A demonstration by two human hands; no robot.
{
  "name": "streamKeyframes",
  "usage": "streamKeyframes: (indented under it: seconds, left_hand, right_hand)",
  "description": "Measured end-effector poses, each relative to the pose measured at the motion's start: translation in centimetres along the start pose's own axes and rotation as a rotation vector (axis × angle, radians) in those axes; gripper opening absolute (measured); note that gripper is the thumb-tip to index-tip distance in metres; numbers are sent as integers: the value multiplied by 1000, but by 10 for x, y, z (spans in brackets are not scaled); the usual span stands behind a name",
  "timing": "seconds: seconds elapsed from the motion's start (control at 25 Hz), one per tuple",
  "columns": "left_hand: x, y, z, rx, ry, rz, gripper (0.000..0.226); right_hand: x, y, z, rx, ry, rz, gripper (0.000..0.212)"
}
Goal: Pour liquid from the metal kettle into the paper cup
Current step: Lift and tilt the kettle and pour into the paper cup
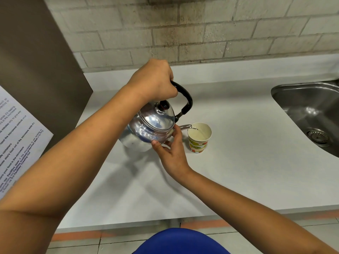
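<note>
A shiny metal kettle [148, 129] with a black handle and a lid with a black knob is lifted off the white counter and tilted to the right. My left hand [156, 81] grips the top of its handle. My right hand [172, 153] rests against the kettle's lower front, fingers spread on the body near the spout's base. The spout's tip hangs over the rim of a paper cup [199, 137] with a fruit print, which stands upright on the counter. A thin stream of clear liquid runs into the cup, and pale liquid shows inside it.
A steel sink [311, 107] with a drain is sunk into the counter [238, 171] at the right. A brown panel with a printed notice [16, 136] stands at the left. A brick wall runs behind. The counter's front edge lies near me, with tiled floor below.
</note>
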State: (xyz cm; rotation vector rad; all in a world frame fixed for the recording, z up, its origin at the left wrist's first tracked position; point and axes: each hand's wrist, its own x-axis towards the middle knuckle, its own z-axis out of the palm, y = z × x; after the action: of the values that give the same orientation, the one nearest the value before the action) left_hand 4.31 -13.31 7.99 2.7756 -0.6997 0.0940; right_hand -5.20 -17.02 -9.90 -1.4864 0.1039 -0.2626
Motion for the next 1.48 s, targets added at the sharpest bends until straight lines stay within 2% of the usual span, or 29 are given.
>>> streamKeyframes:
  seconds: [0.48, 1.48]
  left_hand:
    - [2, 3, -2, 33, -19, 14, 15]
    - [2, 5, -4, 56, -33, 13, 15]
  right_hand:
    - [0, -3, 2, 23, -10, -46, 60]
    - [0, -5, 5, 90, -30, -45, 56]
